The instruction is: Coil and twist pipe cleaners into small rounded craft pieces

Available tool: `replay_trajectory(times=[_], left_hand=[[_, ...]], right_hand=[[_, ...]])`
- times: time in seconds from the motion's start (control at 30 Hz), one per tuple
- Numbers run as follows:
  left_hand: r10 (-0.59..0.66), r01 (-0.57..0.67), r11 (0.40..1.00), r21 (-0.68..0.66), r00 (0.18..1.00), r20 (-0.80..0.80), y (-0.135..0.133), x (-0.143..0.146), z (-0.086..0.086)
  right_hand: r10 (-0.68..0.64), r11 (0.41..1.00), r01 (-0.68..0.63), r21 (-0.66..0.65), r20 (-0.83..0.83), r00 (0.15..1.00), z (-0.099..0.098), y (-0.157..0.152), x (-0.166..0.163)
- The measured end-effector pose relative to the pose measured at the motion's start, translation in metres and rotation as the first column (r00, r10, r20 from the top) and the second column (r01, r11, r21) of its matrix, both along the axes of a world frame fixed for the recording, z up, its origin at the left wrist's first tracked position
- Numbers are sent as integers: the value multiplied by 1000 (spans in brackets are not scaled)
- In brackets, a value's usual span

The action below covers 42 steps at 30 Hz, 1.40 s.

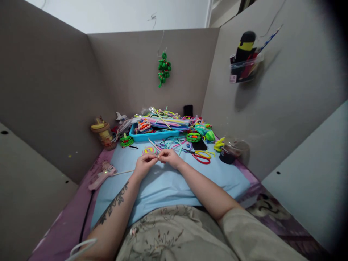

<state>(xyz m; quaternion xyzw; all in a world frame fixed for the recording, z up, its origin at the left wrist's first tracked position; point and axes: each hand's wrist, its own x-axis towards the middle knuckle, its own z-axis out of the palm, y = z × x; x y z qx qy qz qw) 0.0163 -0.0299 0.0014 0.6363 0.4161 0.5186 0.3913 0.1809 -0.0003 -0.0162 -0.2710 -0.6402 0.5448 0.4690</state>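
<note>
My left hand (146, 164) and my right hand (170, 158) meet over the blue cloth (179, 185), both closed in a pinch. A tiny pale bit shows between the fingertips, too small to name. Just behind the left fingers is a pastel striped coil (149, 150), partly hidden. Loose pipe cleaners (174, 143) in pink, teal and white lie beyond the hands. To the right of my right hand rest scissors (202, 156) with red and yellow handles.
A blue tray (154, 136) heaped with pipe cleaners stands at the back. At left lies a pink glue gun (102, 176) with a cord; a yellow-lidded cup (103, 132) stands behind. A dark cup (227, 156) is at right. Grey panels enclose the table; green figures (164, 69) hang ahead.
</note>
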Motion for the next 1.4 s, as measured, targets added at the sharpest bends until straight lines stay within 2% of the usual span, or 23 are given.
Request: replay_trajectory(times=[0.1,0.23,0.33,0.4,0.5,0.63,0.77,0.83,0.93,1.0,1.07,1.13,1.4], left_hand=[[24,-24,1000,17,1000,-4,3,-1,-2],[132,-131,990,57,991,-11,7,-1,-9],[161,-160,986,47,987,-24,9,-2,-12],[158,-158,987,1,987,-13,9,-1,-13],[161,-161,985,-64,987,-11,9,0,-12],[154,-150,985,-81,987,47,10,2,-14],[129,-117,987,-107,985,110,9,2,-13],[132,-117,985,-123,984,122,9,2,-12],[178,-162,978,-128,975,129,9,1,-12],[224,-210,970,-124,967,119,10,1,-13],[255,-244,963,-114,962,100,11,0,-14],[264,-256,962,-96,961,82,12,0,-15],[264,-265,963,48,964,24,12,-1,-13]], right_hand=[[-41,999,41,0,-2,999,1,0,-1],[-121,991,122,46,-19,992,3,1,-4],[-210,970,204,133,32,977,4,1,-5],[-316,927,293,233,70,946,4,1,-7],[-483,814,391,429,126,867,4,-1,-9],[-661,638,400,658,202,722,1,-5,-14],[-810,435,306,847,220,543,0,-9,-17],[-852,343,227,911,201,483,2,-11,-19],[-880,247,149,958,157,448,4,-14,-21],[-884,213,123,969,137,447,4,-15,-23],[-879,216,113,970,143,455,3,-16,-24],[-865,254,125,959,168,473,1,-16,-25],[-709,502,292,814,193,679,-1,-14,-21]])
